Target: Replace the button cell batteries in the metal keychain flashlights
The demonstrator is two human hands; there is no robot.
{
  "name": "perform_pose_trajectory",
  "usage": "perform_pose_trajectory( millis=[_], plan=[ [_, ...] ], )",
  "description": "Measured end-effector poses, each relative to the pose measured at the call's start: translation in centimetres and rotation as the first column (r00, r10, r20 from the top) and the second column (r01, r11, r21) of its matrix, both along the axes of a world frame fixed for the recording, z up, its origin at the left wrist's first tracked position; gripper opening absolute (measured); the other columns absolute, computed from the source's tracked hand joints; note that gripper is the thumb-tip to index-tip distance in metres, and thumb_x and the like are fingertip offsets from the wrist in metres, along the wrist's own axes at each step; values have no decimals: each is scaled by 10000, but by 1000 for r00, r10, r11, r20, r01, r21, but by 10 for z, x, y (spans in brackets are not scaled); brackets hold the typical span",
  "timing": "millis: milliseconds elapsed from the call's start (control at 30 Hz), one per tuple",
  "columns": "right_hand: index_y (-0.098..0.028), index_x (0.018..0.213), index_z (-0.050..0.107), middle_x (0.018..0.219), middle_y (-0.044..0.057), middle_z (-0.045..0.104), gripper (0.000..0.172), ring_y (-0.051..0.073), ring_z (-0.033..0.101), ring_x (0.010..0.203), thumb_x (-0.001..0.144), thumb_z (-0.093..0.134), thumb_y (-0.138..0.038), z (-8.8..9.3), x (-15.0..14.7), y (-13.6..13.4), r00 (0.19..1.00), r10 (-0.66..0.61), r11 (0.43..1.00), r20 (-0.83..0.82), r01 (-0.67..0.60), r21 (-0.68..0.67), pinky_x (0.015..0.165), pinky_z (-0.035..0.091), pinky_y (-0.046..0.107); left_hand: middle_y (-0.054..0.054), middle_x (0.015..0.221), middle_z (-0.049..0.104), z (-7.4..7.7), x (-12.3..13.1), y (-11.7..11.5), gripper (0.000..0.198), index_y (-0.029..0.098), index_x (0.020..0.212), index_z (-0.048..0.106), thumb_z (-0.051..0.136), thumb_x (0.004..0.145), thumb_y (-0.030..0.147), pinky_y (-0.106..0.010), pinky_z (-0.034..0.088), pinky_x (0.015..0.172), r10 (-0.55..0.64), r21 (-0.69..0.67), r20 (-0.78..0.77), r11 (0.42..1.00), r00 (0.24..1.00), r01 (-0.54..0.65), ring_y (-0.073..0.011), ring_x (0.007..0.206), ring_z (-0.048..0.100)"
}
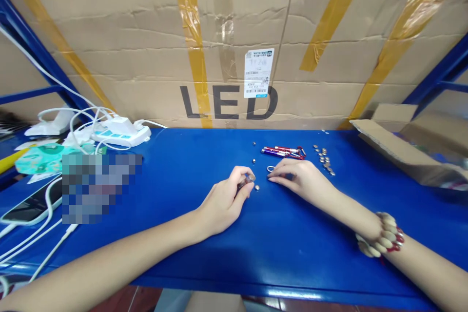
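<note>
My left hand (228, 197) is closed around a small dark reddish cylinder (245, 182) with a silvery end. My right hand (298, 178) reaches over the blue table, its fingertips beside a small metal ring (271, 169); whether it touches the ring is unclear. A small round metal piece (257, 187) lies just right of my left fingertips. Two more small metal pieces (253, 161) lie farther back. Behind my right hand rest slim purple and red metallic tubes (280, 151) with a red clip. Several button-like metal discs (324, 159) are grouped to their right.
An open cardboard box (398, 156) stands at the right. A white power strip (122, 132), cables and a phone (32, 202) occupy the left. A large taped carton (228, 34) marked LED forms the backdrop behind the blue table (292, 263).
</note>
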State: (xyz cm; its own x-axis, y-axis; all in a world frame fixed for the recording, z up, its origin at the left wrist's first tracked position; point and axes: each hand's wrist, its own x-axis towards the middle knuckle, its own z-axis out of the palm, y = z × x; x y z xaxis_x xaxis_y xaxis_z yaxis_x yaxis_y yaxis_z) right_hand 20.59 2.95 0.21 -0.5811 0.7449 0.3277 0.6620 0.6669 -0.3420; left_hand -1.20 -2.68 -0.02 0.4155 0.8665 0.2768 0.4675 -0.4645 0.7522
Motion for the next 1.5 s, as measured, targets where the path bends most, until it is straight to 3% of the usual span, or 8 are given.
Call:
perform_pose_trajectory(
  millis=[133,333,533,667,767,1000,1200,1500],
  plan=[
    [-169,775,712,791,70,703,157,174,660,699,790,611,-288,-1,1,3,990,-41,997,-138,31,-75,634,536,270,18,777,560,1,-2,-1,151,224,1058,394,314,939,270,-254,407,664,20,12,23,1000,1000,-20,-124,683,543],
    [-185,850,703,778,61,696,246,168,639,653,783,610,-403,0,5,7,991,-101,994,-89,97,-48,587,504,271,13,776,577,-1,-5,0,180,222,1074,421,327,931,279,-256,415,667,40,30,61,999,997,-42,-127,679,550],
    [-220,960,692,988,62,662,296,154,620,708,785,613,-445,3,3,4,997,-75,997,-34,76,16,704,501,296,27,728,548,-1,-5,2,182,221,1056,423,306,942,301,-256,408,646,107,30,97,993,990,-110,-122,645,531],
    [-226,961,703,959,50,661,258,187,618,883,824,577,-404,2,1,2,998,-44,999,34,44,12,778,486,302,23,745,566,0,-5,2,177,221,1054,435,333,938,307,-255,408,655,106,24,70,994,992,-108,-126,671,548],
    [-225,909,716,932,46,665,235,185,615,899,848,546,-376,0,0,2,998,-30,1000,59,30,4,783,480,302,15,781,587,1,-5,1,173,223,1050,459,369,930,307,-255,412,685,90,34,27,995,996,-91,-131,709,562],
    [-195,781,677,903,41,694,111,191,630,882,735,635,-287,3,-5,-3,999,-27,1000,-28,26,-3,787,490,309,19,791,582,-1,-6,3,191,227,1036,483,323,942,273,-245,409,689,45,56,-25,997,999,-44,-124,702,556],
    [-170,678,617,651,7,685,48,121,611,547,695,628,-213,6,-11,-11,983,-97,994,-157,88,-61,555,496,227,25,790,576,-3,-7,3,197,227,1064,473,324,939,261,-244,405,685,22,32,-56,999,998,-21,-123,703,552],
    [-163,779,707,756,40,712,121,149,645,674,744,672,-273,11,-20,-24,905,0,999,-426,13,29,591,519,247,9,817,565,-4,-8,4,227,217,1062,490,292,951,231,-244,399,738,-27,100,-96,994,995,36,-133,770,547]
  ],
)
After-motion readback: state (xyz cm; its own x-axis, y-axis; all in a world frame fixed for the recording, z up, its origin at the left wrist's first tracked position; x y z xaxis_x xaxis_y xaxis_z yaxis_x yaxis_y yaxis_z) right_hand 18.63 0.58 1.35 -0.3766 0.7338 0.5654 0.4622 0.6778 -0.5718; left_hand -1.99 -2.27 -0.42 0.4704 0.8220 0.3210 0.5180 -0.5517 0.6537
